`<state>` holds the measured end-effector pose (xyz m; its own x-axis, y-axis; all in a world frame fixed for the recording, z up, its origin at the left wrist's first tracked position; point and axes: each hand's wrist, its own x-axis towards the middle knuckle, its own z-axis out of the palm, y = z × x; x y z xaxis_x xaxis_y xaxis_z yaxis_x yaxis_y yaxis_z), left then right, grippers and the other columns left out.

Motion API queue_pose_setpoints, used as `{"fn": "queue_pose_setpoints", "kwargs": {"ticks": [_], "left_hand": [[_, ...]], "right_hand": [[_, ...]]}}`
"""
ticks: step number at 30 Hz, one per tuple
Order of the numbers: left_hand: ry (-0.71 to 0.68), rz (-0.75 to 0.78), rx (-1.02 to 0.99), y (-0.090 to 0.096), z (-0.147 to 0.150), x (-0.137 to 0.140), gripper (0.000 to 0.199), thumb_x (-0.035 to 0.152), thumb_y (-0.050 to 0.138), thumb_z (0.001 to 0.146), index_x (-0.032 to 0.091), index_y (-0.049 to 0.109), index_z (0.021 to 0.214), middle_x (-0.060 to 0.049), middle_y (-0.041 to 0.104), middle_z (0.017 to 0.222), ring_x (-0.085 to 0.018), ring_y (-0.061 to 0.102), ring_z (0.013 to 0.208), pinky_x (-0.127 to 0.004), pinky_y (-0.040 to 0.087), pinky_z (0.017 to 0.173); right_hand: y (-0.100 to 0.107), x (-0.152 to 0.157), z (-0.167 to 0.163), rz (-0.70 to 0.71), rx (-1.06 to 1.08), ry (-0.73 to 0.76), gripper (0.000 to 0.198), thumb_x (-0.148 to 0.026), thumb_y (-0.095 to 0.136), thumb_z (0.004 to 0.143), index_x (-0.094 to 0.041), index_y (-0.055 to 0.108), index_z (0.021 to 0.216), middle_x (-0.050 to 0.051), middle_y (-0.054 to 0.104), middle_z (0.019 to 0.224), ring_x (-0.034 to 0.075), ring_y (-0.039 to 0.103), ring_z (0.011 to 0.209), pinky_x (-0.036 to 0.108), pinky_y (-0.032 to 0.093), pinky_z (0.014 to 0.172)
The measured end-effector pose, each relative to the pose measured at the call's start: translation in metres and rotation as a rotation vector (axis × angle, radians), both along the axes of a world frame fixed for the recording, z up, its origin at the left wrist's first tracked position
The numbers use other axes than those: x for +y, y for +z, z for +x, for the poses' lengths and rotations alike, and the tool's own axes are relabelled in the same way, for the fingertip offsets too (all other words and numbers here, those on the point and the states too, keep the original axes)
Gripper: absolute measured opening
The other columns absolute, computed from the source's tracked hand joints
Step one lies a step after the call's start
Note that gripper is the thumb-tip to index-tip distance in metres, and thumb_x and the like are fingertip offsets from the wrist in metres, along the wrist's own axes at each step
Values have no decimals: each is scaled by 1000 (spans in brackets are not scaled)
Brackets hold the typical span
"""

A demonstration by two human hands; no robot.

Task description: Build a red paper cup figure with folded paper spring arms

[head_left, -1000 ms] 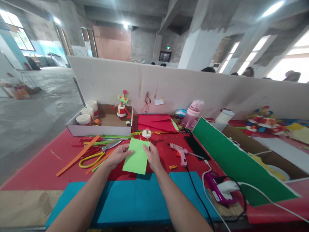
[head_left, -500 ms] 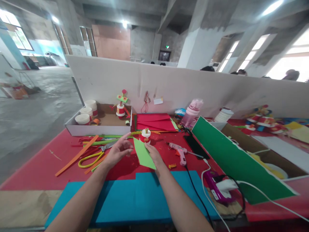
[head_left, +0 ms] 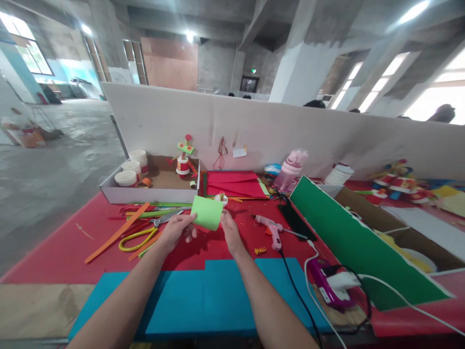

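Note:
A light green piece of paper [head_left: 207, 213] is held up between my two hands, slightly curved. My left hand [head_left: 178, 231] pinches its left edge, and my right hand [head_left: 229, 228] grips the right edge. Just behind the paper stands a small paper-cup figure [head_left: 221, 198] with springy folded-paper arms; the paper hides most of its body. Left of my left hand lie yellow-handled scissors [head_left: 138, 240] among orange and green paper strips [head_left: 118, 232]. To the right of my right hand rest a pink hot glue gun [head_left: 271, 228] and a short yellow folded-paper spring [head_left: 260, 250].
A white box [head_left: 152, 195] holds paper cups and a finished cup robot [head_left: 183, 165]. Red paper sheets [head_left: 232, 183] lie at the back, near a pink bottle [head_left: 290, 169]. On the right are a phone [head_left: 296, 220], a green board [head_left: 356, 242] and a purple power strip [head_left: 329, 286] with cables.
The green paper has turned to face me more squarely. My left hand, which was free with fingers spread, has taken hold of its left edge.

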<state>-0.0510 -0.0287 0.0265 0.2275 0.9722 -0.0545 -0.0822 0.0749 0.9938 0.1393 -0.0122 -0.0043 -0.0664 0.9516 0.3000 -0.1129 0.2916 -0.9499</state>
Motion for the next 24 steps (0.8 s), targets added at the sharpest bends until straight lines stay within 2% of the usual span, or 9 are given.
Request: {"fn": "queue_pose_setpoints", "kwargs": {"ticks": [2,4,8,11,14,18,21,22,24], "left_hand": [[-30,-55,23,0,-1,0,56,57,57,83,13,59,48,-7,61,46,-8,42,30,-23,26,37],[-57,-73,115,1,-2,0,62,61,51,84,14,55,44,-5,56,40,-7,36,28,-24,22,36],[2,21,273,0,-5,1,66,64,45,85,17,45,38,0,41,31,-6,33,32,-23,25,42],[65,78,181,-2,-5,2,56,61,54,82,16,50,48,3,43,40,-6,34,39,-22,26,44],[33,60,95,-4,-5,2,42,55,69,73,15,60,62,5,45,46,-6,33,43,-21,24,43],[21,47,41,-4,-6,3,44,48,72,72,15,52,51,6,38,40,-5,30,40,-20,23,43],[-2,-7,-35,-2,-4,2,33,43,75,71,14,61,62,4,50,47,-5,37,41,-19,27,43],[-32,-29,-69,-2,-3,1,29,41,77,70,14,66,73,2,58,55,-6,44,44,-18,32,45],[-100,-64,-135,-1,0,-1,36,36,79,68,16,69,96,-4,69,74,-12,58,57,-22,44,55]], "right_hand": [[4,-4,1,59,-114,27,46,-56,65,77,-20,69,106,6,71,107,24,63,99,34,49,88],[6,-7,2,31,-149,47,43,-54,67,76,-18,71,100,6,74,96,24,66,87,34,52,78],[4,-7,2,-114,48,90,44,-55,63,79,-18,71,102,4,75,87,22,67,75,32,53,67],[0,-5,0,-171,151,108,42,-53,63,80,-19,71,103,4,75,90,22,68,79,34,54,70],[-4,-4,-2,-204,157,115,41,-53,62,81,-18,71,102,5,75,90,23,69,81,35,55,74],[-4,-5,-4,-222,167,127,44,-56,60,81,-17,72,98,5,75,87,23,69,86,35,54,77],[1,-8,-4,-226,167,189,42,-54,66,77,-17,71,98,5,75,87,23,68,85,34,54,76],[3,-10,-5,-226,162,216,42,-52,69,75,-18,71,99,5,75,87,23,68,84,34,54,75],[6,-12,-6,-227,159,258,43,-49,73,72,-19,69,102,4,75,87,22,68,81,33,54,72]]}}
